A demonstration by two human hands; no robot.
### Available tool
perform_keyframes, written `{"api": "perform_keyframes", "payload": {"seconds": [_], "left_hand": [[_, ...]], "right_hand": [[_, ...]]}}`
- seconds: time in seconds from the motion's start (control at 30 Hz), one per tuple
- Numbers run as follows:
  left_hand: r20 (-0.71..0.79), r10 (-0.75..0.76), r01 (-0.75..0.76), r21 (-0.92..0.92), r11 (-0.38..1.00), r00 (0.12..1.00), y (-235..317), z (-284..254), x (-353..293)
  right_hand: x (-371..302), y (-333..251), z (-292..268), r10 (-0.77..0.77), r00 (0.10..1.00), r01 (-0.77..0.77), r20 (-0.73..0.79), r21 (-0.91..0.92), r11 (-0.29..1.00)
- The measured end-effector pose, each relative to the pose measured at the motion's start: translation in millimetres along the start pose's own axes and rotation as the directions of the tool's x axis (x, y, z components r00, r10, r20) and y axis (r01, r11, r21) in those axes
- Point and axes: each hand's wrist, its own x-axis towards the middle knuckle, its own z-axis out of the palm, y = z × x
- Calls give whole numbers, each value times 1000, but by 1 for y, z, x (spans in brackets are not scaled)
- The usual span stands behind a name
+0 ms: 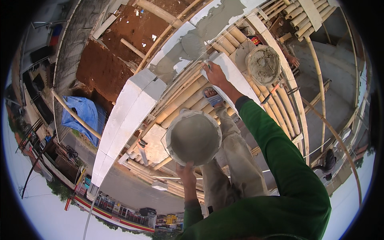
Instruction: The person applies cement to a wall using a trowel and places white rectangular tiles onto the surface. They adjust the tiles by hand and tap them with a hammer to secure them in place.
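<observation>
A round bucket of smooth grey mortar stands tilted in front of my legs. My left hand is closed on its near rim. My right hand reaches out to the wall top, its fingers closed around something small and pale that I cannot make out. Just beyond the fingers, wet grey mortar is spread unevenly along the white block wall. A loose white block lies close beside my right hand, on the bamboo poles.
A second bucket, crusted with mortar, stands at the right near an orange-and-black handled tool. A saw rests on a board at the left. Bamboo scaffold poles run underfoot. Another person's hand shows beyond the plank.
</observation>
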Motion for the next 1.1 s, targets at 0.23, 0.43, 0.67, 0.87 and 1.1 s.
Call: {"api": "perform_keyframes", "payload": {"seconds": [0.23, 0.43, 0.67, 0.87, 1.1], "left_hand": [[-13, -3, 3, -8, 1000, 1000, 1, 3, -5], [-26, 6, -6, -14, 1000, 1000, -5, -7, -11], [-74, -21, 22, 16, 1000, 997, -11, -11, -11], [-52, -19, 19, 0, 1000, 998, -1, -11, -8], [-61, 73, -75, -42, 996, 995, 1, 0, 19]], "right_hand": [[-99, 26, 2, 121, 979, -110, 166, -76, 991], [-125, 22, 14, -93, 981, 97, 172, -15, 995], [-50, -10, 109, -230, 965, 218, 127, 100, 971], [-110, 31, 87, -289, 957, 286, -3, -146, 947], [-221, 21, -64, -192, 943, 256, 271, -227, 940]]}}
